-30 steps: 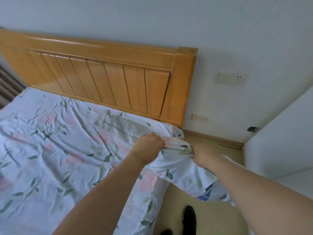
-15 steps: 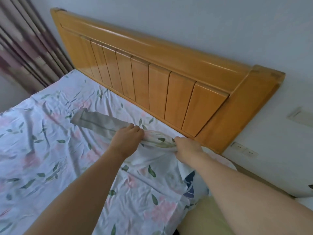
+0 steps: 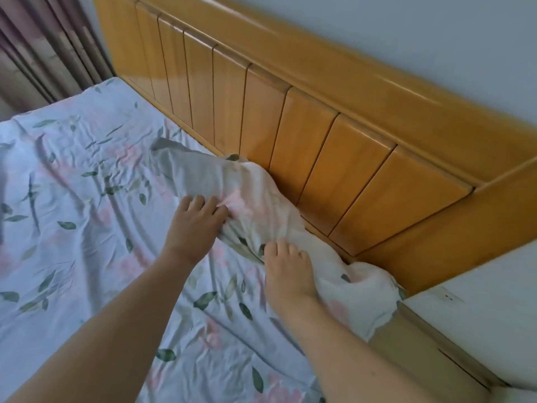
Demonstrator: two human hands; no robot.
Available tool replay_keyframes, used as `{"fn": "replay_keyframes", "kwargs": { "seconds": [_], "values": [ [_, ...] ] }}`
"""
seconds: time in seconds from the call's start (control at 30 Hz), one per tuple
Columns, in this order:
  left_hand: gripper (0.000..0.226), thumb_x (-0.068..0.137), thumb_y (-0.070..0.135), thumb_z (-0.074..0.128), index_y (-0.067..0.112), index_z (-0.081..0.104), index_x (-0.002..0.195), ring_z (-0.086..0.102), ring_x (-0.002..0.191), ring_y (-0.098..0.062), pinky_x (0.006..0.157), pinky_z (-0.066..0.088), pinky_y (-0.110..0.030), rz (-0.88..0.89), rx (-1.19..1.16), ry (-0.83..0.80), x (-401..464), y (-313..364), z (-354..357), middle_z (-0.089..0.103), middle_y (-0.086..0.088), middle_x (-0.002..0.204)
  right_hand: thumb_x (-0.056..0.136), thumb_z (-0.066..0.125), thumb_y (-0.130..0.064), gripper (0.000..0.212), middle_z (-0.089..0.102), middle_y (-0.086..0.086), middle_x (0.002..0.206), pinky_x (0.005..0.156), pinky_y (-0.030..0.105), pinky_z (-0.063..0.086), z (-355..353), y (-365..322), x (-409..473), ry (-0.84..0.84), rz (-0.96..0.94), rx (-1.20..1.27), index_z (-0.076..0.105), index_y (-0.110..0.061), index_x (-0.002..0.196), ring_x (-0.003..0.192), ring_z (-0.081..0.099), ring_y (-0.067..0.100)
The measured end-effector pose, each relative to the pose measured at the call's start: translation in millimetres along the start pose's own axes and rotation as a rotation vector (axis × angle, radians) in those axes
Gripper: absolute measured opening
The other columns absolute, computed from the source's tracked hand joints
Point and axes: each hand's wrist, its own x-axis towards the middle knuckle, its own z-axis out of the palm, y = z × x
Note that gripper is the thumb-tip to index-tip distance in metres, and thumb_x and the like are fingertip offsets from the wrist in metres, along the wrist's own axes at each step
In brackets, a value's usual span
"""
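head view: a floral sheet [image 3: 87,199] covers the bed. its top edge is heaped into a pale, rumpled ridge hard against the wooden headboard [image 3: 319,146], running from about 11 o'clock of the frame's centre down to 4 o'clock. the left hand [image 3: 194,225] sits at the middle of that ridge, fingers curled into the cloth and bunching it, thumb hidden. the right hand [image 3: 286,274] is at 4 o'clock of the left, near it but apart. it also digs its fingers into the gathered fabric, tips buried in the folds. both forearms come in from 6 o'clock over the flat part of the sheet. at 3 o'clock of the right hand, the sheet's corner spills over the bed rail [image 3: 421,359] beside a white cabinet [image 3: 479,324]. a striped curtain [image 3: 43,48] hangs at 10 o'clock, and a pale wall [image 3: 406,21] fills 12 to 2 o'clock.
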Motion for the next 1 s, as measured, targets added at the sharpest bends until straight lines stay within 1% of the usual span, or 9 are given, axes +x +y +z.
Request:
{"fn": "replay_keyframes", "kwargs": {
  "seconds": [0.13, 0.23, 0.3, 0.43, 0.53, 0.63, 0.8, 0.93, 1.0],
  "values": [
    [0.033, 0.090, 0.010, 0.053, 0.010, 0.063, 0.121, 0.043, 0.120, -0.045, 0.096, 0.039, -0.053, -0.580, -0.311, -0.307, -93.0, 20.3, 112.6, 0.048, -0.024, 0.133, 0.086, 0.062, -0.031, 0.054, 0.044, 0.011, 0.134, 0.096, 0.046, 0.040, 124.0, -36.6, -8.8, -0.542, 0.015, 0.144, 0.042, -0.011, 0.132, 0.122, 0.045, 0.029],
    [0.063, 0.092, 0.035, 0.055, 0.016, 0.034, 0.147, 0.038, 0.132, -0.040, 0.108, 0.032, -0.042, -1.292, -0.919, -0.504, -142.7, 50.6, 169.1, 0.033, -0.023, 0.147, 0.096, 0.043, -0.039, 0.058, 0.017, 0.003, 0.157, 0.112, 0.058, 0.020, 193.8, -43.5, -21.7, -0.853, 0.075, 0.232, 0.027, -0.019, 0.148, 0.142, 0.023, 0.028],
    [0.072, 0.086, 0.032, 0.052, 0.020, 0.023, 0.150, 0.046, 0.126, -0.037, 0.107, 0.038, -0.042, -1.524, -1.149, -0.416, -166.7, 66.5, 203.1, 0.042, -0.017, 0.144, 0.098, 0.038, -0.033, 0.042, 0.030, 0.002, 0.149, 0.107, 0.054, 0.030, 227.7, -37.6, -20.6, -0.737, 0.107, 0.219, 0.041, -0.020, 0.138, 0.136, 0.035, 0.027],
    [0.074, 0.082, 0.044, 0.052, 0.028, 0.023, 0.148, 0.040, 0.130, -0.038, 0.109, 0.034, -0.050, -1.898, -1.181, -0.308, -175.1, 64.0, 239.4, 0.035, -0.015, 0.149, 0.086, 0.062, -0.029, 0.021, 0.057, 0.014, 0.106, 0.080, 0.045, 0.045, 262.4, -16.2, 7.3, -0.084, 0.265, 0.156, 0.061, -0.013, 0.099, 0.100, 0.058, 0.037],
    [0.082, 0.082, 0.056, 0.056, 0.021, 0.025, 0.150, 0.034, 0.135, -0.034, 0.110, 0.032, -0.051, -2.132, -1.236, -0.161, -152.7, 35.5, 250.2, 0.031, -0.010, 0.151, 0.088, 0.056, -0.048, 0.056, 0.043, 0.015, 0.137, 0.101, 0.047, 0.033, 259.2, 1.5, 60.5, -0.064, 0.460, 0.269, 0.046, -0.016, 0.133, 0.124, 0.043, 0.035],
    [0.071, 0.084, 0.053, 0.062, 0.021, 0.040, 0.144, 0.047, 0.127, -0.029, 0.105, 0.039, -0.048, -2.239, -1.616, -0.080, -119.5, 4.0, 256.8, 0.045, -0.003, 0.141, 0.088, 0.047, -0.064, 0.082, 0.027, 0.010, 0.155, 0.113, 0.048, 0.019, 254.7, 16.6, 128.2, -0.216, 0.584, 0.443, 0.020, -0.019, 0.151, 0.141, 0.027, 0.031],
    [0.051, 0.070, 0.054, 0.066, 0.026, 0.066, 0.113, 0.065, 0.104, -0.025, 0.095, 0.049, -0.047, -1.968, -1.730, -0.274, -113.8, -16.1, 268.0, 0.069, 0.003, 0.117, 0.082, 0.053, -0.057, 0.076, 0.041, 0.008, 0.147, 0.108, 0.050, 0.036, 269.1, 27.3, 175.5, -0.498, 0.670, 0.574, 0.033, -0.019, 0.145, 0.132, 0.041, 0.035],
    [0.015, 0.088, 0.036, 0.060, 0.024, 0.059, 0.098, 0.063, 0.091, -0.024, 0.085, 0.050, -0.038, -1.790, -1.651, -0.168, -101.5, -12.5, 260.0, 0.068, -0.001, 0.096, 0.092, 0.043, -0.016, 0.016, 0.057, 0.003, 0.103, 0.072, 0.039, 0.049, 258.7, 35.2, 183.1, -0.320, 0.597, 0.721, 0.050, -0.022, 0.104, 0.089, 0.055, 0.029],
    [0.013, 0.091, 0.031, 0.059, 0.024, 0.060, 0.102, 0.064, 0.093, -0.024, 0.084, 0.052, -0.038, -1.741, -1.690, -0.040, -88.4, -13.9, 251.6, 0.067, -0.001, 0.099, 0.083, 0.036, 0.001, 0.023, 0.041, 0.001, 0.078, 0.054, 0.030, 0.028, 242.8, 36.7, 191.5, -0.160, 0.549, 0.705, 0.034, -0.022, 0.079, 0.067, 0.037, 0.022]
  ]
}}
